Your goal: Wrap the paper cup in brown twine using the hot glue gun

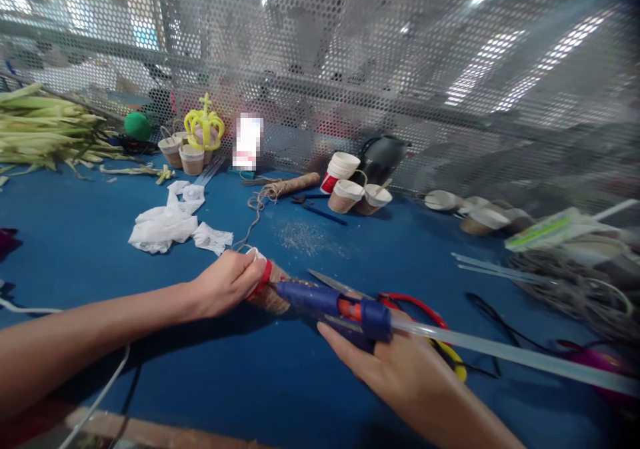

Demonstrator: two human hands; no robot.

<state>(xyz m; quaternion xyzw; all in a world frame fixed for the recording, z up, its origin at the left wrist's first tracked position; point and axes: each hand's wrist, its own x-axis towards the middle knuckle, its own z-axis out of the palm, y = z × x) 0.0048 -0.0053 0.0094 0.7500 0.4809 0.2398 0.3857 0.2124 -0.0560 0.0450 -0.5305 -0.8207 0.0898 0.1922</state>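
My left hand (pixel 231 281) is closed on a small paper cup, white and red near my fingers. Brown twine wraps the rest of the cup (pixel 274 298), and a loose strand runs back toward the twine roll (pixel 295 184). In my right hand (pixel 395 359) is a blue hot glue gun (pixel 313 297), its nozzle end at the wrapped side of the cup. Whether the nozzle touches the twine I cannot tell. A long clear glue stick (pixel 490 350) juts out of the gun's back. Scissors (pixel 443 319) with red and yellow handles lie partly hidden behind the gun.
Crumpled white lace (pixel 165 228) lies left on the blue table (pixel 210 369). Twine-wrapped cups (pixel 345 197), pliers (pixel 320 212) and a yellow crown (pixel 204 129) stand or lie toward the perforated metal screen (pixel 300 49). Grey cord (pixel 560 289) is coiled at right; a white cable (pixel 103 396) crosses front left.
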